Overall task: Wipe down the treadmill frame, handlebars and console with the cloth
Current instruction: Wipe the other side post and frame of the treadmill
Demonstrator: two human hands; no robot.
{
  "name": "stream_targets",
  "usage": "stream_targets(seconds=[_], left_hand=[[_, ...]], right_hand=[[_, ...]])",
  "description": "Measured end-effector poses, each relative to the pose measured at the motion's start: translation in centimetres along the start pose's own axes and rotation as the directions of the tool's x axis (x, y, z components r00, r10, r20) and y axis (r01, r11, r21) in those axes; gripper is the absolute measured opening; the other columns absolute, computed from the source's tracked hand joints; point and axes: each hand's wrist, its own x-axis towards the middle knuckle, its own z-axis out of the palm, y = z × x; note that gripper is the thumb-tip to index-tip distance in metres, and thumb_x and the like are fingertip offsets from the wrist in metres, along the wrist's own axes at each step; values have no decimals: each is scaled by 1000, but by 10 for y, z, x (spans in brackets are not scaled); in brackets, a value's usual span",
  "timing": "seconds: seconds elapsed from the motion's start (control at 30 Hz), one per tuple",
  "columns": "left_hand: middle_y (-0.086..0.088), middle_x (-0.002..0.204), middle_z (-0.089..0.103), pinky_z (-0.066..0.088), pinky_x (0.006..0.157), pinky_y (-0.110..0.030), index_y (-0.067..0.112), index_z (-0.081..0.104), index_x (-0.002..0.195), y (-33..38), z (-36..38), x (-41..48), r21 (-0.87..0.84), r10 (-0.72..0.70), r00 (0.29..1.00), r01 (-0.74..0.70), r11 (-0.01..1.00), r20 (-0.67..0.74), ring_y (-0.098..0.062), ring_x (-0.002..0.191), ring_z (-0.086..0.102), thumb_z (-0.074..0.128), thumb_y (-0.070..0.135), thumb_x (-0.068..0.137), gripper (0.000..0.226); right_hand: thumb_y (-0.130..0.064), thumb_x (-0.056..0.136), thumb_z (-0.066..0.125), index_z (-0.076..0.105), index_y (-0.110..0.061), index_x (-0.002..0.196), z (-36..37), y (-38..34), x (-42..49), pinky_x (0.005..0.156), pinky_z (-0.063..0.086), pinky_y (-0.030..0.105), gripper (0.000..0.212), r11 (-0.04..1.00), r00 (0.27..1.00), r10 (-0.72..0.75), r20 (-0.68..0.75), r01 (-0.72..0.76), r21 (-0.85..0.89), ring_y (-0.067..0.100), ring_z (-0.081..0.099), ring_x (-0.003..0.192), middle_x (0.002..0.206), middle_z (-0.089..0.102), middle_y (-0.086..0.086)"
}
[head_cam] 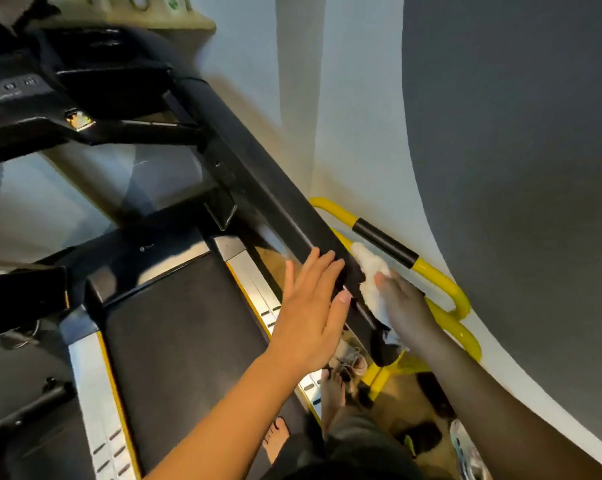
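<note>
A black treadmill fills the view. Its right handlebar [258,174] slopes from the console [18,95] at upper left down to the middle right. My left hand [310,306] lies flat with fingers spread against the inner side of that bar's lower end. My right hand [405,310] is on the bar's outer side, pressing a white cloth [370,268] against it. The cloth is bunched, partly hidden under my fingers. The running belt [188,341] lies below, with silver side rails [98,393].
A yellow tubular frame [445,282] with a black grip stands just right of the handlebar, against a white and grey wall [500,133]. My bare feet [330,393] are on the deck's right edge. Shoes [353,363] and dark objects lie on the floor beside it.
</note>
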Motion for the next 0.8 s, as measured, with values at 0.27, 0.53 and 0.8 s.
stream_targets(seconds=[0.27,0.53,0.8], left_hand=[[10,160,23,-3,124,-45,24,31,152,-24,-4,-40,-132,-199,976,187,973,-89,-5,151,1,20,50,99,60],[9,163,20,-4,124,-44,25,30,153,-20,-14,-45,-177,-211,965,183,967,-155,-2,150,-1,31,38,103,52],[0,164,18,-8,123,-37,16,29,154,-15,1,-51,-174,-83,991,63,983,-108,-9,152,-4,31,41,106,54]], right_hand=[[-40,102,30,35,-23,148,31,-28,-24,109,36,40,50,809,911,-411,30,379,-450,25,33,139,155,33,2],[-41,92,30,30,-13,150,35,-20,-29,108,37,44,65,658,908,-418,40,332,-676,33,32,139,156,27,12],[-34,103,35,17,-24,153,23,-48,-1,100,38,35,54,472,868,-454,200,425,-772,28,40,133,154,31,7]])
